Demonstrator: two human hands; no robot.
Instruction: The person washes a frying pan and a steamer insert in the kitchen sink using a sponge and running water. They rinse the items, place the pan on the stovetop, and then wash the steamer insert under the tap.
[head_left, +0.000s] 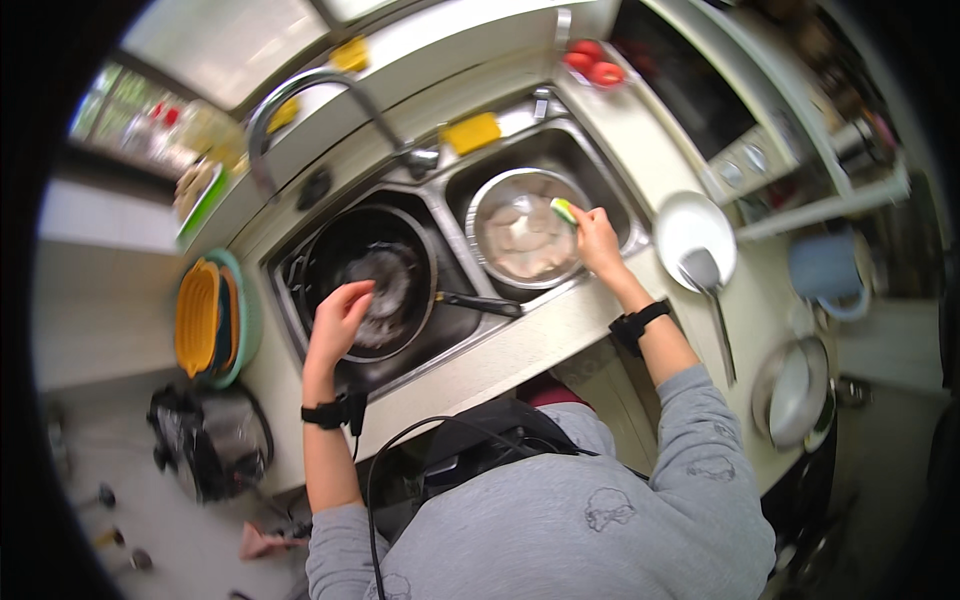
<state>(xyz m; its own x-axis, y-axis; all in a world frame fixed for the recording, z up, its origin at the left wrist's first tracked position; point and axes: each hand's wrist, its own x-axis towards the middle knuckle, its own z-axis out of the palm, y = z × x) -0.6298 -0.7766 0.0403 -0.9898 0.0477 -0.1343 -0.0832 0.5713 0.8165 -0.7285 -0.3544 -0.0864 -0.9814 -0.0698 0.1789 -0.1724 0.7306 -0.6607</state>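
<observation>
My right hand (596, 238) holds a small green and white sponge (563, 211) over the right edge of a steel bowl (480, 253). The bowl stands in the right sink basin and contains pale pieces (525, 236), possibly raw meat, in liquid. Above the black frying pan (412, 247) in the left basin is my left hand (339, 319), its fingers bent together and apparently holding nothing. Liquid with some foam lies in the pan, whose handle (480, 304) reaches toward the divider between the basins.
A curved faucet (330, 75) rises behind the sink, near a yellow sponge (472, 133). Colored baskets (199, 319) and a black appliance (210, 442) stand at left. To the right are a white plate (686, 217) with a metal spatula (716, 315), a blue mug (825, 266) and red fruits (604, 73).
</observation>
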